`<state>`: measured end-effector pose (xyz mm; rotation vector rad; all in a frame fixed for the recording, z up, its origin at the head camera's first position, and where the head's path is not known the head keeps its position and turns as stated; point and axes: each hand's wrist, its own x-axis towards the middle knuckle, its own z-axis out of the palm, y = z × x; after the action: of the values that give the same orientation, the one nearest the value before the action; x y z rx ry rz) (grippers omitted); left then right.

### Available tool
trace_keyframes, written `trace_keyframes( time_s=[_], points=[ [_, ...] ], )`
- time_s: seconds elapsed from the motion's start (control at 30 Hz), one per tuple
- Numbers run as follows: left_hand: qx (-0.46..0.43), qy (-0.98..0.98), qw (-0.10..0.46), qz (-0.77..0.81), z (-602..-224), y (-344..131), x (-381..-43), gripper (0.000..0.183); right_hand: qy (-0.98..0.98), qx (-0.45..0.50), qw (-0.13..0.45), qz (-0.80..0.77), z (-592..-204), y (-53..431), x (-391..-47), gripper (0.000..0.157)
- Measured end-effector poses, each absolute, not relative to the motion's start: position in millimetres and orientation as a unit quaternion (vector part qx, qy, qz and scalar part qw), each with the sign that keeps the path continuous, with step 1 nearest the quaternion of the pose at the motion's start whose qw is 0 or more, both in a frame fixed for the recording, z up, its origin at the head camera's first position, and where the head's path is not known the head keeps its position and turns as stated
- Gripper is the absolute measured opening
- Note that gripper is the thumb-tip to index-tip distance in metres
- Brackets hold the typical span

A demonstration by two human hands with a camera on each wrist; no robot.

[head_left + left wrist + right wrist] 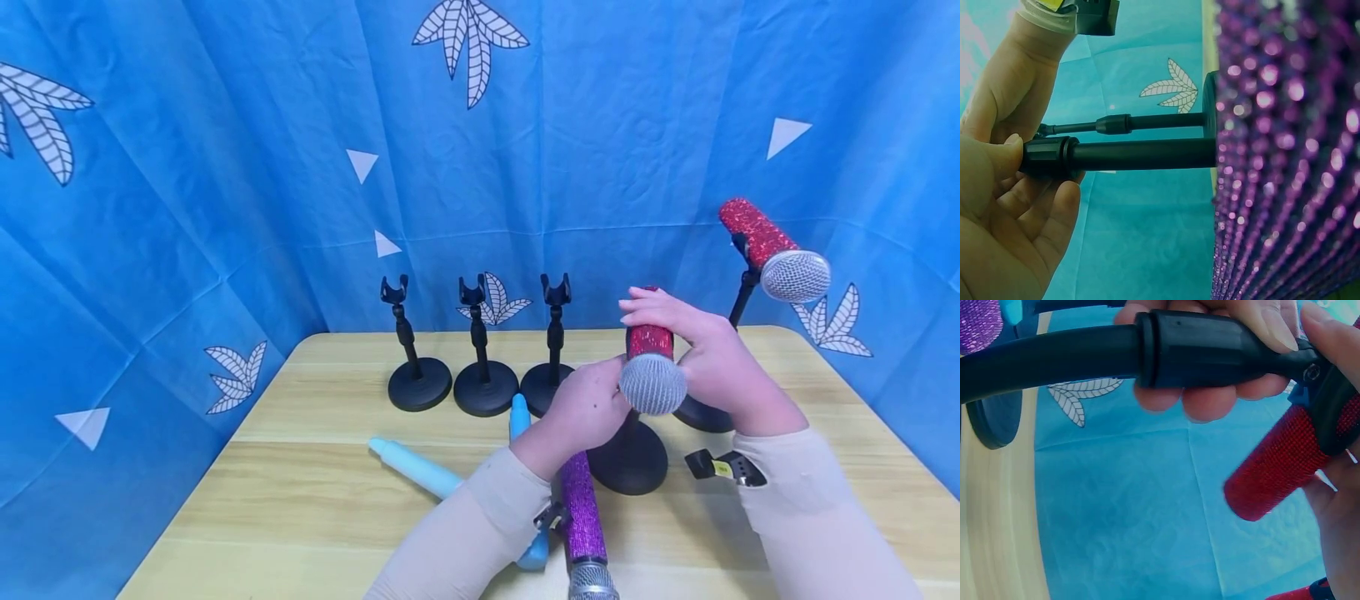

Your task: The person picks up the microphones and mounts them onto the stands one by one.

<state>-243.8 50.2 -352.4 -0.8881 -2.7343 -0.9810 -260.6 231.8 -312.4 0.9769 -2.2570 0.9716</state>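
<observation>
- The person's left hand (588,404) has its grip clamped on the black cylindrical collar (1047,156) of a black stand with a round base (628,462); thumb and fingers press it from opposite sides, parted only by its thickness.
- The right hand (705,350) has its grip closed about a red glittery microphone with a silver mesh head (651,371), fingers over the body and thumb at the other side, near the stand's joint.
- That red microphone sits in the stand's black clip (1335,415), above the base and between the two hands, its mesh head facing the person.
- To the right, a second red glittery microphone (772,246) rests tilted on another black stand.
- Three black stands with forked clips (420,383) stand in a row on the left, on the pale wooden surface (262,500).
- A purple glittery microphone (583,508) lies by the left forearm, beside a blue rod-shaped thing (534,554); a paler blue rod (416,468) lies farther left, partly hidden by the sleeve.
</observation>
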Motion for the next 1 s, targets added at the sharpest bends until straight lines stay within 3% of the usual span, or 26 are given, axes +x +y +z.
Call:
trace_keyframes(
  time_s=[0.1, 0.3, 0.63, 1.0],
  points=[
    [-0.284, -0.899, 0.043, -0.331, -352.5, 50.7, -244.3, 0.022, -0.826, 0.362, 0.27, 0.337, -311.9, 230.5, -256.7, 0.065],
    [-0.285, -0.894, 0.045, -0.343, -353.7, 49.7, -245.9, 0.02, -0.855, 0.346, 0.226, 0.314, -315.7, 233.4, -257.3, 0.074],
    [-0.297, -0.888, 0.047, -0.347, -354.8, 49.6, -246.7, 0.02, -0.829, 0.397, 0.242, 0.311, -316.5, 228.1, -252.6, 0.076],
    [-0.304, -0.891, 0.032, -0.335, -352.0, 48.1, -248.2, 0.023, -0.802, 0.41, 0.253, 0.353, -295.9, 212.5, -228.4, 0.059]
  ],
)
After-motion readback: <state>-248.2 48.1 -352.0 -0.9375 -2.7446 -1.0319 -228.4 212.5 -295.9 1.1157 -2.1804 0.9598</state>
